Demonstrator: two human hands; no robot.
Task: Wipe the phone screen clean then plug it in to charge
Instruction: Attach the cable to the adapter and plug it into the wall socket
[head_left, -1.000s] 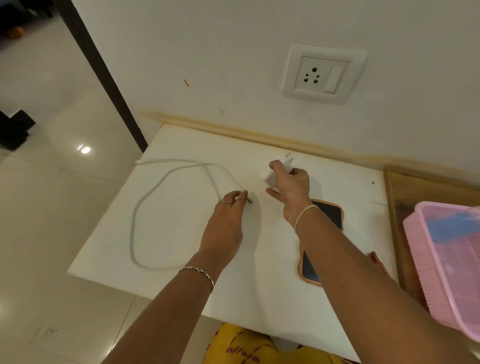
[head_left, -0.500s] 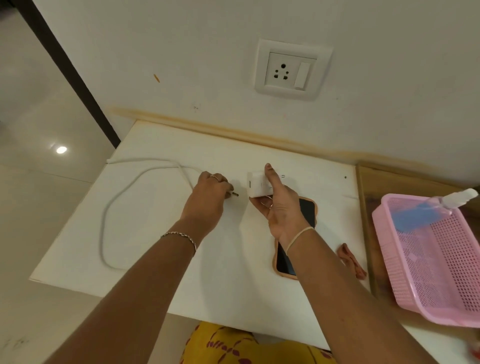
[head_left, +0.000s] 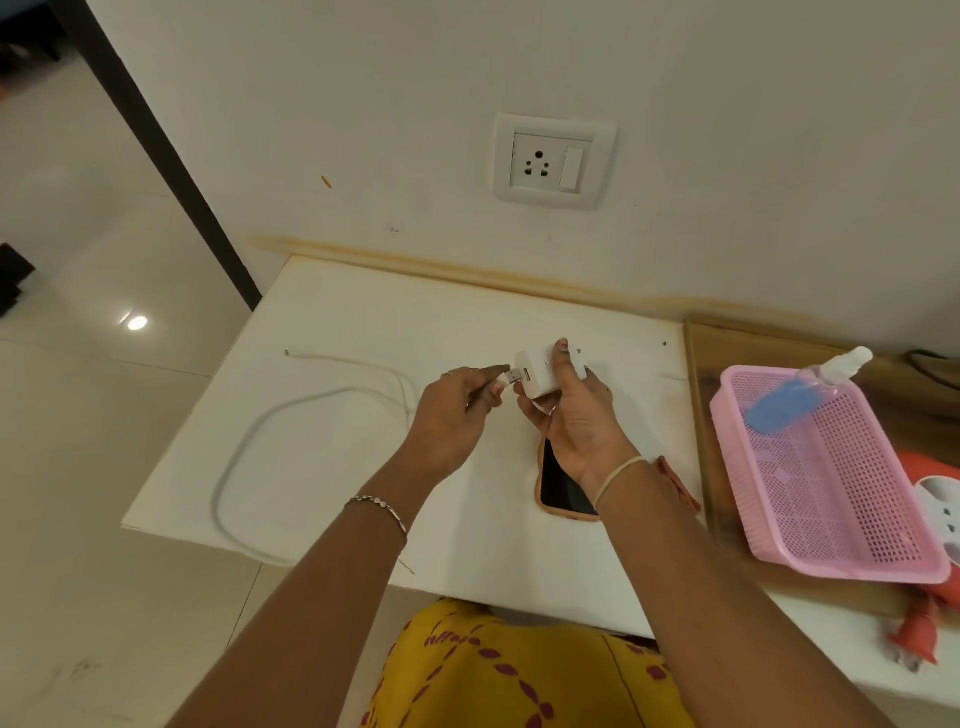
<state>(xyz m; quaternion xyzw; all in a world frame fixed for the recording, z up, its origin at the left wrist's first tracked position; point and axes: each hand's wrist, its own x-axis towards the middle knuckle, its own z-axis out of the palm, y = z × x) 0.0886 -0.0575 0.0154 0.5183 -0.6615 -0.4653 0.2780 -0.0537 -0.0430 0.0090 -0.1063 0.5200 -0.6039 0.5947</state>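
Pinching the metal USB plug (head_left: 511, 376) of the white cable (head_left: 249, 447), the left hand (head_left: 457, 410) holds it at the port of the white square adapter (head_left: 537, 371) gripped in the right hand (head_left: 576, 415); the peach-cased phone (head_left: 558, 486) lies on the white desk (head_left: 337, 312).

Hands 2: L hand (head_left: 452, 418), R hand (head_left: 582, 421). Phone (head_left: 558, 483) 1, adapter (head_left: 537, 371) 1, cable (head_left: 217, 499) 1, socket (head_left: 553, 161) 1, basket (head_left: 831, 493) 1, btl (head_left: 789, 410) 1.

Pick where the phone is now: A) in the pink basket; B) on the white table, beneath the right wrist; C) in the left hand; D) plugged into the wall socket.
B: the phone lies screen-up on the white table, partly hidden behind the right hand and its wrist.
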